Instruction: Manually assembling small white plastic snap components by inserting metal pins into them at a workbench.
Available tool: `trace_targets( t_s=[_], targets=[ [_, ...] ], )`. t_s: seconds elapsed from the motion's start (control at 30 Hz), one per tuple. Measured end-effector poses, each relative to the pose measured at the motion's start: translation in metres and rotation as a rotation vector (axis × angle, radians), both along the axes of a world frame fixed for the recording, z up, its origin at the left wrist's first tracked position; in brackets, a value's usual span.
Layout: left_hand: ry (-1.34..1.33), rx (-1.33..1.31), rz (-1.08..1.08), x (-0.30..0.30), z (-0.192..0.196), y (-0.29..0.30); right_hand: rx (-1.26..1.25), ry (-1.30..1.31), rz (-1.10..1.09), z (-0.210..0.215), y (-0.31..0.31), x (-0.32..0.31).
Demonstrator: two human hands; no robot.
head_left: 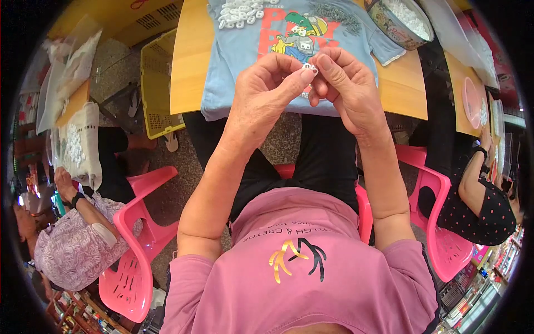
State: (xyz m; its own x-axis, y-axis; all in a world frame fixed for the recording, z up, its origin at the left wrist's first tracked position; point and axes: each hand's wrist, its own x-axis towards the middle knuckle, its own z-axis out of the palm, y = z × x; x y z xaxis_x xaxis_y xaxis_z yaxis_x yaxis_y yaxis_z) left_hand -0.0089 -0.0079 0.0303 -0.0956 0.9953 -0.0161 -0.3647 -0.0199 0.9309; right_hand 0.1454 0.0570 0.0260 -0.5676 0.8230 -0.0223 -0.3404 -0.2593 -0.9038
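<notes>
Both my hands meet above a light blue printed T-shirt (pixel 225 78) spread on the table. Between thumb and forefinger, my left hand (pixel 261 92) pinches a small white plastic piece with round holes (pixel 310 68). My right hand (pixel 353 83) is closed against the same piece from the other side, thumb and fingertips together. Whether the right fingers also hold some smaller part is too small to tell. Beyond my hands on the shirt lie a heap of similar white pieces (pixel 240 13) and a pile of small dark grey metal bits (pixel 340 18).
An oval tin (pixel 384 28) of white pieces stands at the far right of the wooden table (pixel 186 61). A yellow crate (pixel 158 83) sits left of it. People on pink chairs (pixel 142 245) work at both sides, a co-worker's hand (pixel 65 183) near white pieces at left.
</notes>
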Motion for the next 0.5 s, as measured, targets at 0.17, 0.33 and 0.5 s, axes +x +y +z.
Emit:
trace_targets(
  t_s=[0.17, 0.33, 0.5],
  targets=[
    [0.05, 0.012, -0.002, -0.0022, -0.0019, -0.0006, 0.019, -0.033, 0.006, 0.0031, -0.0001, 0.0003],
    [0.056, 0.008, 0.0, -0.0022, -0.0025, -0.0003, 0.064, -0.079, 0.018, 0.0023, 0.0012, 0.0012],
    [0.075, 0.003, 0.009, -0.0007, -0.0025, 0.0005, 0.127, -0.138, 0.041, 0.0053, 0.0041, 0.0037]
  ],
)
